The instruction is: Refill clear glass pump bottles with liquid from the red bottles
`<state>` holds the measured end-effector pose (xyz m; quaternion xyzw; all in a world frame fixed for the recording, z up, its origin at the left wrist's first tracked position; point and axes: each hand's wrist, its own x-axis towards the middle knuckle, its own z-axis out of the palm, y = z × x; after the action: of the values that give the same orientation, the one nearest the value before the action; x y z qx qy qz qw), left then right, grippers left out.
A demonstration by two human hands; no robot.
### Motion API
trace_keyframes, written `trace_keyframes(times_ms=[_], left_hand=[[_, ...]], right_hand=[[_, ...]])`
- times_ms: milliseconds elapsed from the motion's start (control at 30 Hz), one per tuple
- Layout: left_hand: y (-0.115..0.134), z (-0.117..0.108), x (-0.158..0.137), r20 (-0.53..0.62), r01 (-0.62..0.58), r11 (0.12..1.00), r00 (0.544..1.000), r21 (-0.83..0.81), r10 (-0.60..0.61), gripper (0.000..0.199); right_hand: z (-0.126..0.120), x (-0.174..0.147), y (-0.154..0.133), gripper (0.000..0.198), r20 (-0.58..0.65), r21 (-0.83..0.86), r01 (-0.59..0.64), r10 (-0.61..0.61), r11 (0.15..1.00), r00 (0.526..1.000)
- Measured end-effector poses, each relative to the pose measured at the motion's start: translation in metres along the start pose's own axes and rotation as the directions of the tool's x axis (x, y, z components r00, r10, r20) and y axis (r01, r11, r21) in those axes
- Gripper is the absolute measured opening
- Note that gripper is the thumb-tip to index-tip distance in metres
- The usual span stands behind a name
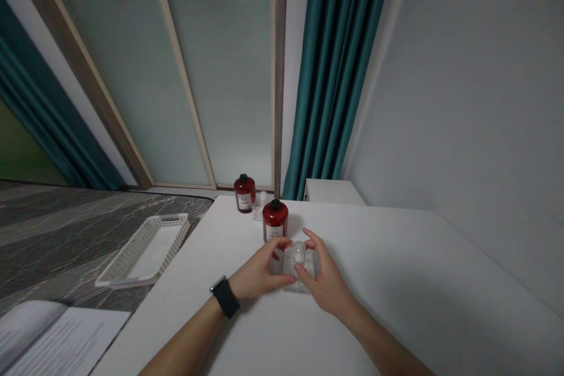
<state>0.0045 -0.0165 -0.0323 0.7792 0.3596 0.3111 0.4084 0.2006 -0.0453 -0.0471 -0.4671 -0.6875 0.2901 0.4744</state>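
A clear, square glass bottle (289,261) with a rounded clear stopper (299,251) is on the white table between my hands. My left hand (258,270), with a black watch on its wrist, curves round the bottle's left side, thumb along its front. From the right, my right hand (326,282) closes round the bottle, its thumb in front below the stopper and its fingers behind. A dark red bottle (275,217) with a black cap and a white label stands just behind my left fingers.
Farther back are another dark red bottle (244,191) and a second clear glass bottle (259,205). Left of the white table (379,247) lies a white perforated basket (152,247). An open book (66,341) is at the lower left, and a white cabinet (335,191) stands behind the table.
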Motion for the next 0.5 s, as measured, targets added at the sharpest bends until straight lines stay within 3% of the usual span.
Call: trace_keyframes(times_ms=[500], left_hand=[[0.0021,-0.0009,-0.0005,0.001,0.001,1.000,1.000,-0.011,-0.001,0.062]], right_hand=[[-0.0052,-0.0010,0.0101,0.045,-0.103,0.086,0.106,-0.097,0.991,0.990]])
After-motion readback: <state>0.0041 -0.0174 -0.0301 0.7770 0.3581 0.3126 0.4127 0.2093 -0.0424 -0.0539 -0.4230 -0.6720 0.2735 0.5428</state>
